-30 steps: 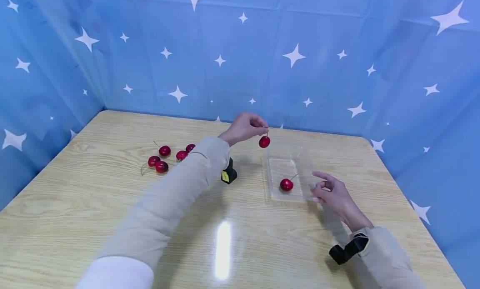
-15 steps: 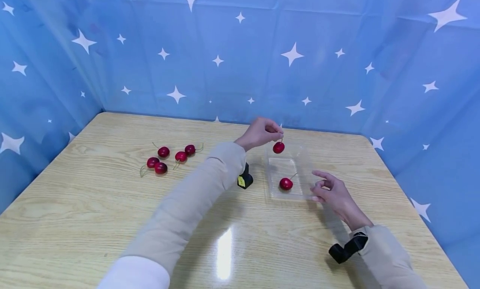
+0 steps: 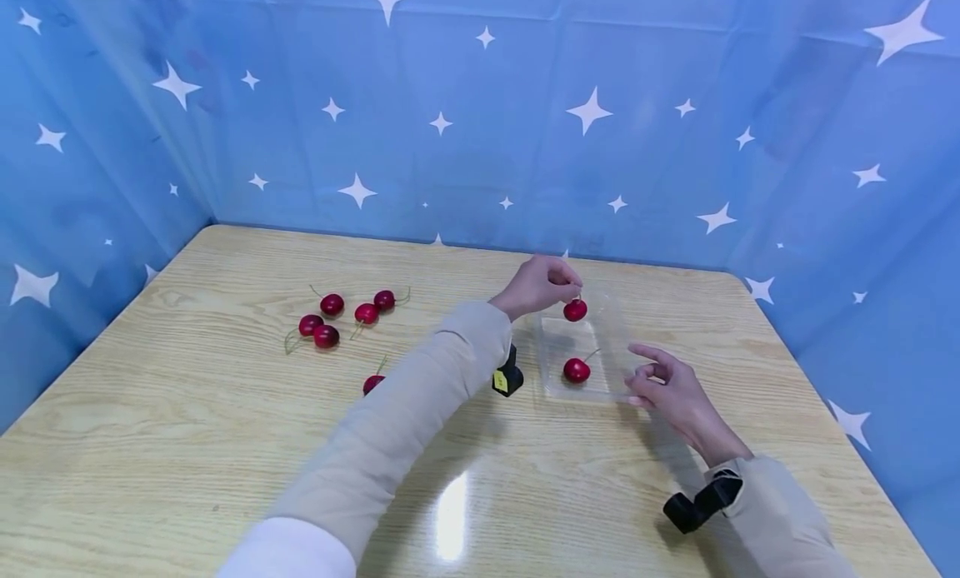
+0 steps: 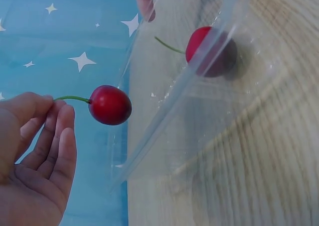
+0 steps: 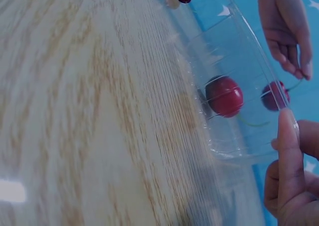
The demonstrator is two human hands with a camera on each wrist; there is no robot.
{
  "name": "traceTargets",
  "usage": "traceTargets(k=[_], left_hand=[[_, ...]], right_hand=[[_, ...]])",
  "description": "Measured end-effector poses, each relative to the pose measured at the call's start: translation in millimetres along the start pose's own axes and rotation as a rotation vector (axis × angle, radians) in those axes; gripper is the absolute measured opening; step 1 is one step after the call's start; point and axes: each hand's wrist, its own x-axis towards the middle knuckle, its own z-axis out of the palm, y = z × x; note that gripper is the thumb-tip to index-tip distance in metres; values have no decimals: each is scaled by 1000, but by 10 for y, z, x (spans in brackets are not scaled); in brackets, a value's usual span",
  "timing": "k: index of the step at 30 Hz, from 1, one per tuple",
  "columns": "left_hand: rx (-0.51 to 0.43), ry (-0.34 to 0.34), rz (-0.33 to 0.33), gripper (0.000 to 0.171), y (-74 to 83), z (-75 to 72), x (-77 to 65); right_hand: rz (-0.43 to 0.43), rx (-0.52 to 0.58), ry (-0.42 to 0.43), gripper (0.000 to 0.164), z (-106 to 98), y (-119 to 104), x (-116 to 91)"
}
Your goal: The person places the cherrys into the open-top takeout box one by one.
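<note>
Cherry (image 3: 575, 310) hung by its stem (image 4: 72, 98) at the far end of the clear container (image 3: 564, 338).
Left hand's grip (image 3: 538, 286) pinches the stem, presumably to avoid bruising; right hand's grip (image 3: 670, 395) pinches the rim (image 5: 253, 37), apparently steadying the container on the counter (image 3: 225, 445). A second cherry (image 3: 577, 371) lies inside.
</note>
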Motion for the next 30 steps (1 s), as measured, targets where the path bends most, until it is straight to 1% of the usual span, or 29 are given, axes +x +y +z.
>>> traceTargets(k=[8, 11, 16, 20, 26, 30], left_hand=[[-5, -1, -10, 13, 5, 138, 16], [10, -3, -19, 16, -9, 164, 3], [39, 19, -25, 13, -54, 198, -1], [36, 28, -31, 14, -77, 236, 11], [10, 9, -46, 11, -105, 286, 8], [13, 4, -46, 12, -125, 305, 4]], right_hand=[[1, 8, -5, 57, -12, 3, -8], [5, 10, -5, 57, -6, 2, -4], [14, -10, -2, 58, -1, -3, 5], [15, -23, 0, 58, -7, -3, 8], [12, -15, -1, 59, -5, -12, 1], [16, -8, 0, 58, 1, -10, 3]])
